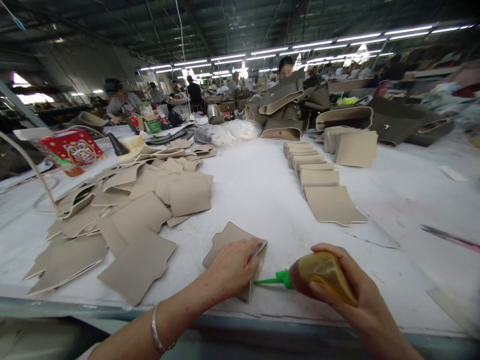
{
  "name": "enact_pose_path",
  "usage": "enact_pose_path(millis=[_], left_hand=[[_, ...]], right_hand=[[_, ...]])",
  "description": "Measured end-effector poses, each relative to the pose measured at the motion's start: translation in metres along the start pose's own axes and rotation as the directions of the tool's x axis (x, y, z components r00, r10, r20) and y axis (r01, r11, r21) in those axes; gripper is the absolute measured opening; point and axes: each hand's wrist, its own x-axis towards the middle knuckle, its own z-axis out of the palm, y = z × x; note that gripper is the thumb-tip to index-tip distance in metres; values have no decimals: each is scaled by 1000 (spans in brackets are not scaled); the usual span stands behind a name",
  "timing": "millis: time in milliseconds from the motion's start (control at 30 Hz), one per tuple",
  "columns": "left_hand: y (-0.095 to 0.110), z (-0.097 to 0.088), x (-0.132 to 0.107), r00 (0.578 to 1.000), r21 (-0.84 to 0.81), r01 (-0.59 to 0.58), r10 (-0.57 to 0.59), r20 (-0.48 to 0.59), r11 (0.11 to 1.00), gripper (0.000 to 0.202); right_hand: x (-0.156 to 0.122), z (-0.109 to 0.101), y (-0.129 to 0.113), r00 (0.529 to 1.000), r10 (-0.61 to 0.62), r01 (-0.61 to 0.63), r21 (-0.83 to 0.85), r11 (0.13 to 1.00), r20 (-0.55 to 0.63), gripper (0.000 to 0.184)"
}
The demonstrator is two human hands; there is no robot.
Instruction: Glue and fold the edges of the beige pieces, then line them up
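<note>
A beige leather piece (228,236) with pale edges lies on the white table near its front edge. My left hand (234,262) is closed on it, fingers over its right side, hiding much of its middle. My right hand (362,292) is wrapped round a squeeze bottle (318,275) of amber liquid, tipped on its side. Its green nozzle (272,281) points left, with the tip at or just beside the piece's right edge; I cannot tell whether they touch.
Loose beige pieces (138,220) are heaped on the left. A row of overlapping pieces (326,200) stretches back on the right. Scissors (450,237) lie at the far right. Dark bags (285,105), a clear plastic bag (228,132) and a red box (77,147) stand farther back. People work beyond.
</note>
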Motion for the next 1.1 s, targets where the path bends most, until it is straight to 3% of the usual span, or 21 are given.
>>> enact_pose_path(millis=[133,333,733,867,1033,1100], left_hand=[[0,0,-1,1000,-3,0,0,-2,1000,46],[-1,1,-1,1000,-7,10,-10,-3,1000,45],[0,0,-2,999,10,29,-29,14,1000,46],[1,0,-2,999,7,25,-25,22,1000,45],[-1,1,-1,1000,9,10,-11,19,1000,44],[-2,2,0,1000,4,-2,2,17,1000,44]], right_hand=[[-6,5,-10,992,87,-83,43,996,-86,38],[-17,15,-18,984,152,-141,117,983,-96,39],[-19,12,-2,994,71,-68,46,997,-83,39],[-17,11,0,1000,27,-26,52,998,-7,39],[-7,7,6,982,19,-25,-27,999,-186,40],[-7,8,7,988,37,-35,13,999,-150,41]])
